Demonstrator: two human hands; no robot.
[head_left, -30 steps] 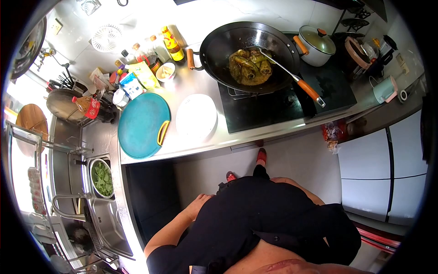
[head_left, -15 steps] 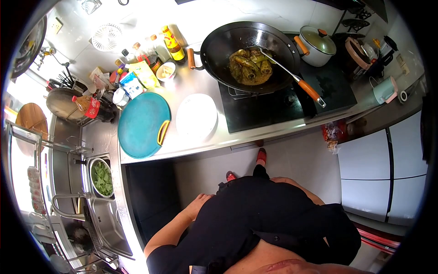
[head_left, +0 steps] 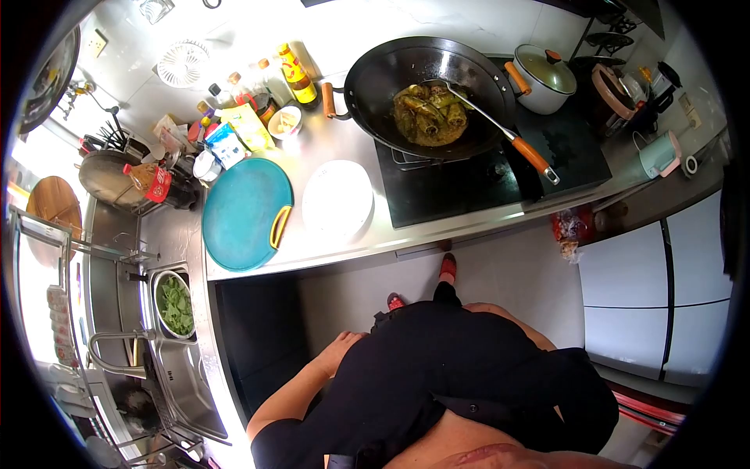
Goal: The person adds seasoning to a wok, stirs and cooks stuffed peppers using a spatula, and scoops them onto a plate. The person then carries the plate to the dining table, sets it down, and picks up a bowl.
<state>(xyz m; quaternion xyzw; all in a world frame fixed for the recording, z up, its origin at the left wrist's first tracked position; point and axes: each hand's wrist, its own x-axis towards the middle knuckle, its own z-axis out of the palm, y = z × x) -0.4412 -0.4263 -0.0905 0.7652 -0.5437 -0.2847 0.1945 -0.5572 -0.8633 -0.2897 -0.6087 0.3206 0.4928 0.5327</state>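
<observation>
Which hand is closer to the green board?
Left. The left hand is below the board and to its right; the right arm is much farther right, its hand mostly hidden.

Kitchen — wok [head_left: 381,100] on a black hob [head_left: 445,194] beyond the left grip [head_left: 341,351]; steel sink [head_left: 187,383] and tap [head_left: 117,337] to its left.

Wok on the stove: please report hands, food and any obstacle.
Left hand beside the body, off the wok; right hand hidden. Green food inside, uncovered. Long-handled utensil lies across the wok's rim.
</observation>
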